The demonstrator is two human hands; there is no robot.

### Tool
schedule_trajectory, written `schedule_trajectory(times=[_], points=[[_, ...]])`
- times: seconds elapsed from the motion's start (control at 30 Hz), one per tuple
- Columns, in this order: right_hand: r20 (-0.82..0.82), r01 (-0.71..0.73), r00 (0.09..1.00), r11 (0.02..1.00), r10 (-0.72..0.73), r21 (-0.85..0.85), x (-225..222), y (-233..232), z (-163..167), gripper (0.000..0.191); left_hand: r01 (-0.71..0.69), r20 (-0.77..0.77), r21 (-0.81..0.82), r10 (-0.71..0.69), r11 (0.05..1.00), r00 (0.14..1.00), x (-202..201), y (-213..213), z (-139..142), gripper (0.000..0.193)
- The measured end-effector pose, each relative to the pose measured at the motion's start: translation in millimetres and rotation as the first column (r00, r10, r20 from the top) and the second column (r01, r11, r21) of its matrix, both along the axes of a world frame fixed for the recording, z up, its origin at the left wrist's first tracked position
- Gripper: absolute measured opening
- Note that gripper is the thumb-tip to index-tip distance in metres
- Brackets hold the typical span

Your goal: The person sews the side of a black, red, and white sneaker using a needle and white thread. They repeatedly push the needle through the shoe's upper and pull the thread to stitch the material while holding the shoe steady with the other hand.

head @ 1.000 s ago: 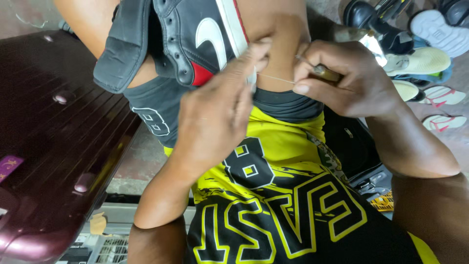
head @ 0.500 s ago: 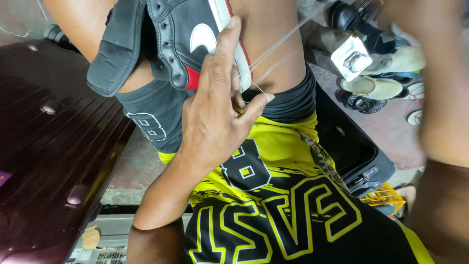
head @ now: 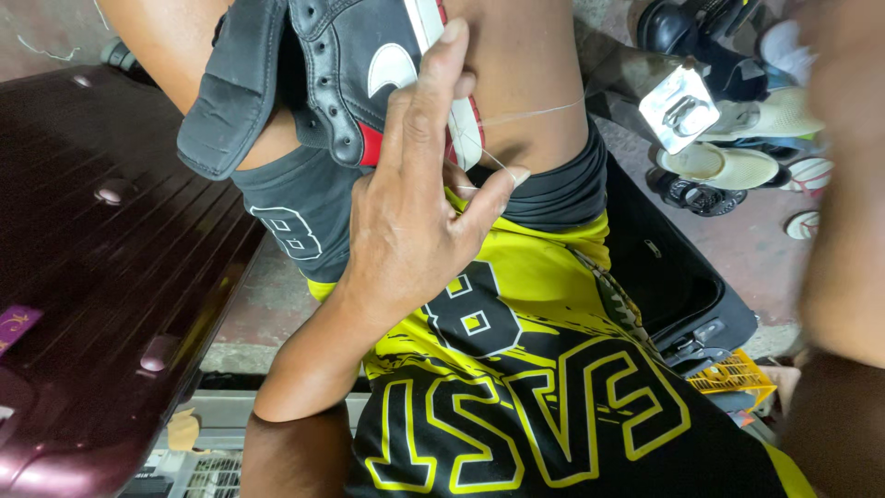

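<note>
Head view shows a black, white and red sneaker (head: 359, 74) wedged sole-up between the person's knees, with its padded tongue (head: 230, 92) flopped out to the left. The left hand (head: 410, 231) lies flat against the white sole edge, index finger stretched up along it and thumb pressed near the point where a thin pale thread (head: 535, 112) leaves the shoe; its grip is a loose steadying press on the sneaker, not a closed fist. The thread runs taut to the right, toward the blurred right forearm (head: 843, 184) at the frame's edge. The right hand itself is out of the picture, so I cannot tell how it grips.

The sneaker looks light, with a stiff rubber sole and softer leather sides that would give under pressure; the firm sole rim seems the safest place to hold it, while the knees carry the rest. The thread looks fine and slippery, likely to cut into skin or snap if jerked.

Room is tight. A dark maroon suitcase (head: 83, 277) crowds the left side, an open black case (head: 678, 286) sits just beside the right thigh, and a heap of shoes and sandals (head: 737, 157) lies beyond it on the floor. The clearest space for a long pull appears to be up and to the right, above the black case.
</note>
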State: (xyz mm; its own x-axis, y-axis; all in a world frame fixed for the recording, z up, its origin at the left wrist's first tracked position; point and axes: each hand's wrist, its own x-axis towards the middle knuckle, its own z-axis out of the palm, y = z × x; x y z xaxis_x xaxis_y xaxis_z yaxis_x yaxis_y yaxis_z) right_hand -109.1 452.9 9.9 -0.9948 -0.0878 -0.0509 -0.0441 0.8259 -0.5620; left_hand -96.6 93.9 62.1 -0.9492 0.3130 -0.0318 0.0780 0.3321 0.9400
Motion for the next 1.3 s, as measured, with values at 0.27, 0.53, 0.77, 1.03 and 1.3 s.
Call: schedule_trajectory(times=[0.27, 0.53, 0.77, 1.03, 1.3], points=[[-0.035, -0.405, 0.914, 0.912, 0.403, -0.069, 30, -126, 3, 0.031, -0.025, 0.116, -0.007, 0.026, 1.0, 0.993, 6, -2, -4, 0.078], [0.207, 0.045, 0.951, 0.557, 0.23, -0.829, 21, -140, 21, 0.035, -0.373, -0.248, -0.121, 0.336, 0.92, 0.909, 31, -51, -16, 0.018], [0.336, 0.051, 0.917, 0.768, 0.218, -0.639, 39, -180, 12, 0.072, -0.24, -0.096, -0.204, 0.225, 0.949, 0.97, 24, -50, -48, 0.018], [0.067, -0.124, 0.984, 0.897, 0.167, -0.425, 28, -204, -2, 0.072, -0.557, -0.129, -0.091, 0.544, 0.826, 0.829, 63, -125, -73, 0.062], [0.104, -0.122, 0.977, 0.891, 0.185, -0.438, 27, -206, -1, 0.068, -0.629, -0.215, -0.269, 0.592, 0.729, 0.777, 64, -155, -73, 0.028]])
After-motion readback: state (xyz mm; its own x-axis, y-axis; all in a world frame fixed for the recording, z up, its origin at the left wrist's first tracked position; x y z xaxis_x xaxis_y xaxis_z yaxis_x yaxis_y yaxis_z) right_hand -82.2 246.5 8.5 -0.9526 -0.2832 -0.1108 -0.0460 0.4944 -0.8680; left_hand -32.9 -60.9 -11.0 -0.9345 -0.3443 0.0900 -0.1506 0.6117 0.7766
